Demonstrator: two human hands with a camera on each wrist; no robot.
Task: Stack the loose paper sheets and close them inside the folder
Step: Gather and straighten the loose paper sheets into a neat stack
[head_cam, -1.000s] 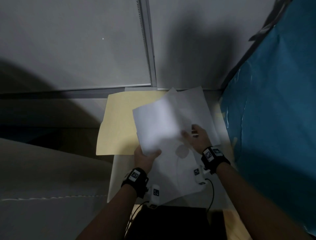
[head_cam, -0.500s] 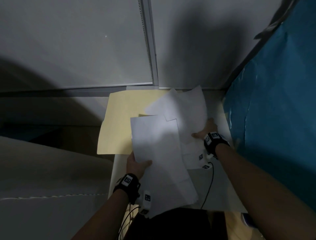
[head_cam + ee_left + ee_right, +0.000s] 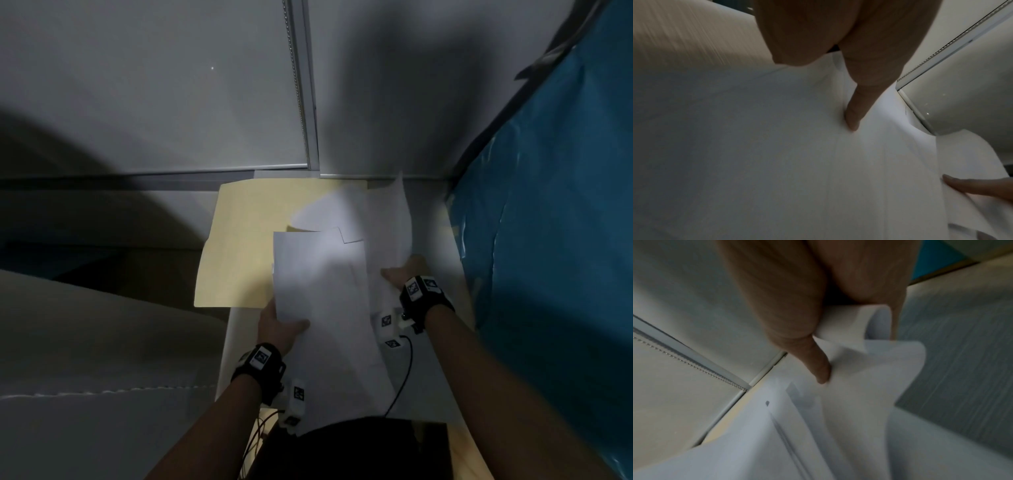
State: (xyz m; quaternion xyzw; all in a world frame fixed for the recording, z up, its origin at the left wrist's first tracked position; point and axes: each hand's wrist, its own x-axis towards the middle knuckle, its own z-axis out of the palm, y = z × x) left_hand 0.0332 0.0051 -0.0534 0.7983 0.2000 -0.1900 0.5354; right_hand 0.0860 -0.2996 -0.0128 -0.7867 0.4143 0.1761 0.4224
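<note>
Head view – folder: manila folder (image 3: 239,246) lies open on the white tabletop (image 3: 442,394), far edge at the wall; no writing legible on it.
Head view – sheets: white paper sheets (image 3: 318,294) overlap the folder's right half, unaligned, blank.
Head view – left hand: left hand (image 3: 279,329) grips the near-left edge of the front sheet, thumb on top.
Head view – right hand: right hand (image 3: 406,270) pinches the right-hand sheets, which stand curled upward.
Head view – wristbands: black wristbands (image 3: 423,298) carry square black-and-white marker tags; no readable text.
Head view – surroundings: blue sheeting (image 3: 548,222) to the right.
Left wrist view – left hand: thumb (image 3: 855,110) presses on top of the paper.
Right wrist view – right hand: thumb (image 3: 818,363) clamps a curled sheet edge (image 3: 869,324).
</note>
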